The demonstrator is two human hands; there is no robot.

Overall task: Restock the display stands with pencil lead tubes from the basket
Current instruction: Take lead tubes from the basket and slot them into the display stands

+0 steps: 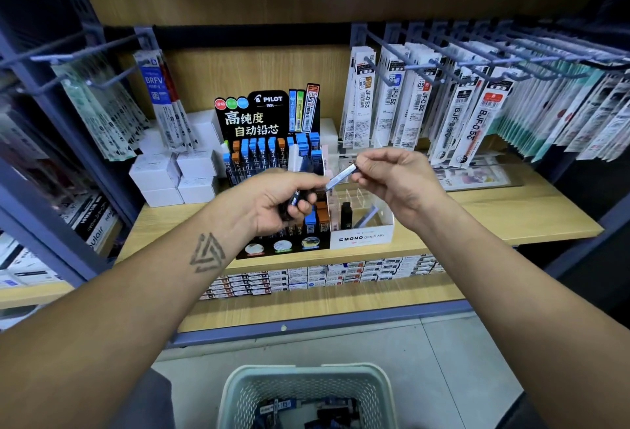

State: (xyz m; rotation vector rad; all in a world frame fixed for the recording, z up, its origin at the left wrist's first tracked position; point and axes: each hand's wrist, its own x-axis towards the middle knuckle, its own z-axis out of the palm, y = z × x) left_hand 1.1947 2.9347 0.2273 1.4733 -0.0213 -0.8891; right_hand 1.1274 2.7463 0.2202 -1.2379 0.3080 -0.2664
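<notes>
A pale green basket (238, 391) is seen nearest, on the floor, with lead tubes (283, 406) inside. Above it, a bundle of dark tubes (296, 203) is gripped in the curled left hand (272, 200) — one slim tube (341, 176) is pinched by the right hand (392, 176). Beyond, on the wooden shelf (511, 214), a black Pilot display stand (269, 115) is set beside a white Mono stand (361, 237).

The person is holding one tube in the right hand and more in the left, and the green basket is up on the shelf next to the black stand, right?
Not quite. The head view shows the green basket down on the floor below the shelf. The rest is right: the right hand pinches one tube and the left hand grips more.
</notes>
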